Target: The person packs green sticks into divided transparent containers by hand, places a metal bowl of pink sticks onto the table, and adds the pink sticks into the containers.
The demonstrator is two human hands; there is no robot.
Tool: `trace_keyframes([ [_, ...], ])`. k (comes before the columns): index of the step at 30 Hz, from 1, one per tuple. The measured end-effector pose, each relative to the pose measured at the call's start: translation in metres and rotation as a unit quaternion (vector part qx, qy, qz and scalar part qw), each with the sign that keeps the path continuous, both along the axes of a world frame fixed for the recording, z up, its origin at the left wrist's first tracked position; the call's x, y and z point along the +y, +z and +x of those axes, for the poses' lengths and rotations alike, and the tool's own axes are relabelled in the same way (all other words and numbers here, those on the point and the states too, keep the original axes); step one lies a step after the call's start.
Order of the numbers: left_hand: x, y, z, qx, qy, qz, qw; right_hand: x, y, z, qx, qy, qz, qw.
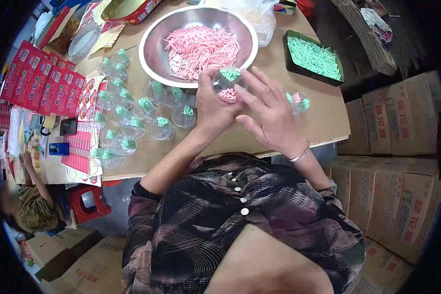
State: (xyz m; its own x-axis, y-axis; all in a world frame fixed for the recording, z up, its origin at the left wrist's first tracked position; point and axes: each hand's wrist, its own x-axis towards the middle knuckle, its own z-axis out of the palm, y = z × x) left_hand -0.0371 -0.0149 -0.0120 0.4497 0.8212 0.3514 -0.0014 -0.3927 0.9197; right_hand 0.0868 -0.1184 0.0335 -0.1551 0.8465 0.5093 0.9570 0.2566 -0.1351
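My left hand point(213, 105) is wrapped round a clear round container point(223, 84) that holds green sticks at the top and pink sticks below. From the right, my right hand point(269, 110) reaches to the container with its fingers spread, fingertips at the container's side. Behind both hands a large steel bowl point(150, 61) holds a heap of pink sticks point(201, 49). A dark tray point(291, 61) of green sticks point(313, 58) lies to the right. Another clear container point(297, 101) with pink and green sticks stands just beyond my right hand.
Several clear cups with green sticks point(132, 125) stand left of my hands. Farther left are red printed boxes point(39, 81), sticker sheets point(78, 154) and a blue object point(59, 149). A person point(34, 206) is at the lower left. Cardboard boxes point(387, 196) are stacked right.
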Motion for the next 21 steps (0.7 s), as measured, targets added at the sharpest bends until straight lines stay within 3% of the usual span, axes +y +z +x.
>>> trace_keyframes([
  [2,-0.005,-0.009,-0.004,0.003,-0.001,-0.015,1.0,-0.003,-0.004,-0.003,0.016,0.001,-0.001,1.0],
  [7,-0.015,-0.034,0.003,-0.017,-0.044,-0.049,0.998,0.004,-0.011,-0.007,0.214,-0.031,0.021,0.976],
  [10,-0.019,-0.07,0.011,0.087,-0.097,0.059,0.99,0.007,-0.043,0.016,0.251,-0.061,-0.164,0.952],
  [13,-0.021,-0.089,-0.004,0.234,-0.113,0.115,0.959,0.006,-0.073,0.032,0.175,-0.166,-0.256,0.936],
  [16,-0.009,-0.057,-0.032,0.161,-0.144,0.118,0.969,-0.003,-0.104,0.055,0.116,-0.19,-0.252,0.942],
  [18,0.009,-0.036,-0.044,0.17,-0.056,0.164,0.97,-0.001,-0.079,0.046,0.113,-0.195,-0.262,0.938],
  [19,0.026,-0.041,-0.043,0.102,-0.01,0.172,0.98,0.002,-0.074,0.043,0.115,-0.2,-0.261,0.937],
  [21,0.053,-0.017,-0.047,0.115,0.061,0.17,0.977,0.012,-0.066,0.042,0.146,-0.111,-0.151,0.971],
])
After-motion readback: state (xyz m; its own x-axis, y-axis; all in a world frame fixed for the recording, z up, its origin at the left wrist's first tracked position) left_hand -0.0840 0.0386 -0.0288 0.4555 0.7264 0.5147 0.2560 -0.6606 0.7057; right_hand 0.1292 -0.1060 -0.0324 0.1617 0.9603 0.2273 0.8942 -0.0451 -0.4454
